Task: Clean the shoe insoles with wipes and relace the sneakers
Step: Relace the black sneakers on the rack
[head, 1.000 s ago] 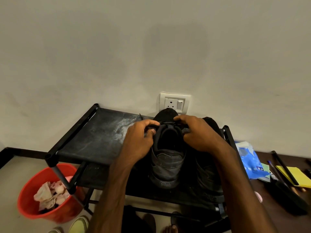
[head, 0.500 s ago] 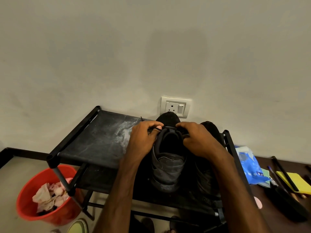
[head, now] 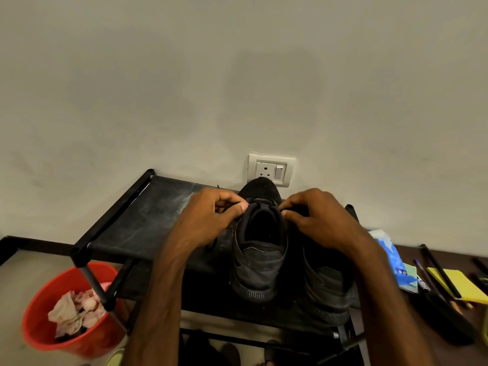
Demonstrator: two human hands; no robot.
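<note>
Starting at the far left, a red bucket (head: 52, 344) sits on the floor with crumpled used wipes (head: 70, 311) heaped inside, tucked against the corner leg of the black rack (head: 142, 223). The rack's top shelf is streaked with pale dust. Across now to the left hand (head: 208, 217), knuckles up, thumb and forefinger pinched tight on a black lace (head: 262, 200) at the top eyelets. And there's the sneaker (head: 258, 268) itself, black, standing on the shelf with its heel toward us and toe pointing at the wall socket (head: 270, 169) behind it. On its other side the right hand (head: 314, 217) mirrors the first, fingers curled in and nipping the lace at the opposite edge of the collar. Under that forearm the second sneaker (head: 326, 289) stands just beside its partner, also heel toward us. Further right, a blue wipes pack (head: 393, 257) lies next to the rack, then pens (head: 438, 270) and a yellow notepad (head: 462, 285) on the dark surface.
</note>
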